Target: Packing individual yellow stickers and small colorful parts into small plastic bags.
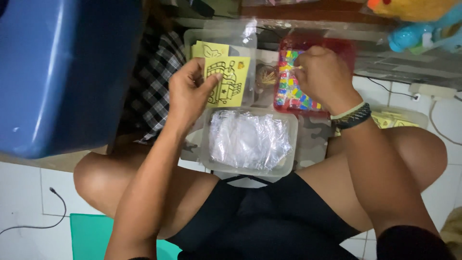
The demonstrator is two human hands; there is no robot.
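My left hand (190, 91) holds a yellow card with a black line drawing (231, 79) by its left edge, above a clear box of more yellow cards (208, 48). My right hand (322, 77) reaches into a red tray of small colourful packets (291, 89) and pinches a thin pale stick near the tray's top. A clear plastic box of crumpled transparent bags (248, 139) rests in front of my knees. Beaded bands circle my right wrist.
A big blue plastic chair or tub (62, 72) fills the upper left. Checked cloth (156, 77) lies beside it. Plush toys (418, 24) sit at top right, a white power strip (433, 89) and cables on the tiled floor. More yellow cards (394, 120) lie at right.
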